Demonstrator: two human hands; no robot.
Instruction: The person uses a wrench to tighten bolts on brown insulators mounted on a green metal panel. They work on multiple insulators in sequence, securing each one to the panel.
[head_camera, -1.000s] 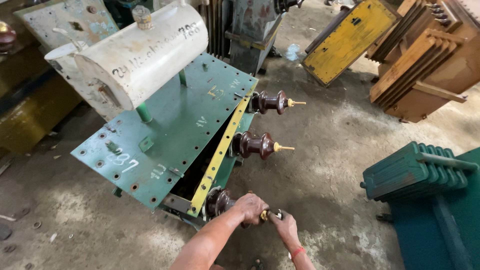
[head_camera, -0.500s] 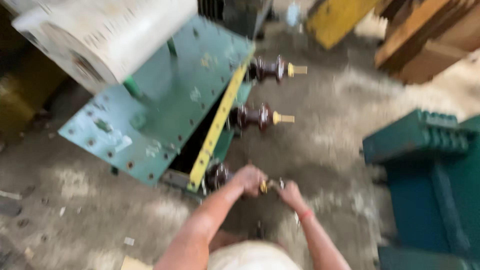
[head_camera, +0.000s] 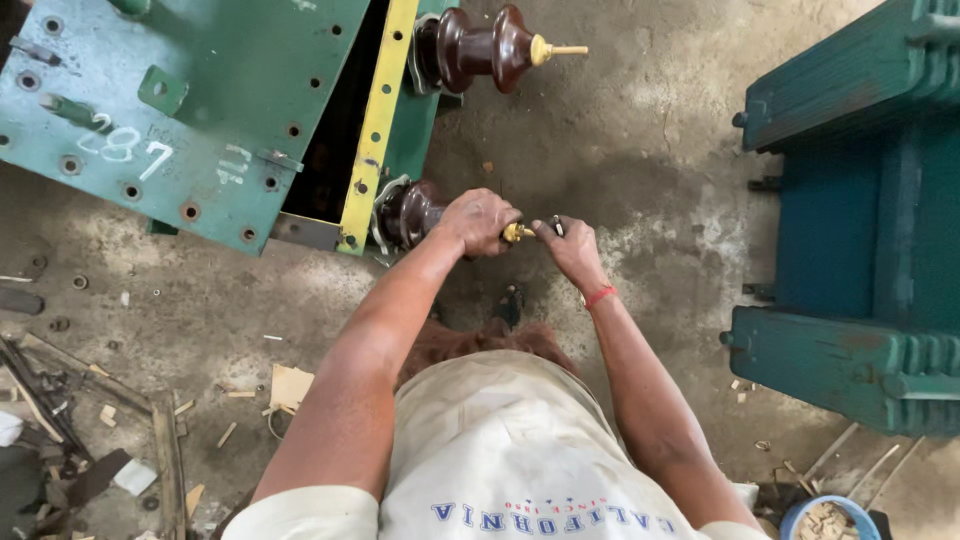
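Observation:
A green transformer tank (head_camera: 200, 120) with a yellow rim lies on its side on the concrete floor. Two brown porcelain insulators stick out of its side. My left hand (head_camera: 478, 220) is wrapped around the nearer insulator (head_camera: 405, 213), close to its brass tip (head_camera: 517, 233). My right hand (head_camera: 570, 250), with a red band on the wrist, holds a small metal tool (head_camera: 556, 226) against that brass tip. The farther insulator (head_camera: 480, 48) with its brass stud is untouched above.
A dark teal finned transformer body (head_camera: 860, 230) stands at the right. Wood scraps, paper bits and metal strips (head_camera: 100, 400) litter the floor at lower left. A blue container (head_camera: 825, 520) of small pieces sits at bottom right.
The view has moved closer and tipped down over the hands. Both hands stay at the nearer insulator's brass tip.

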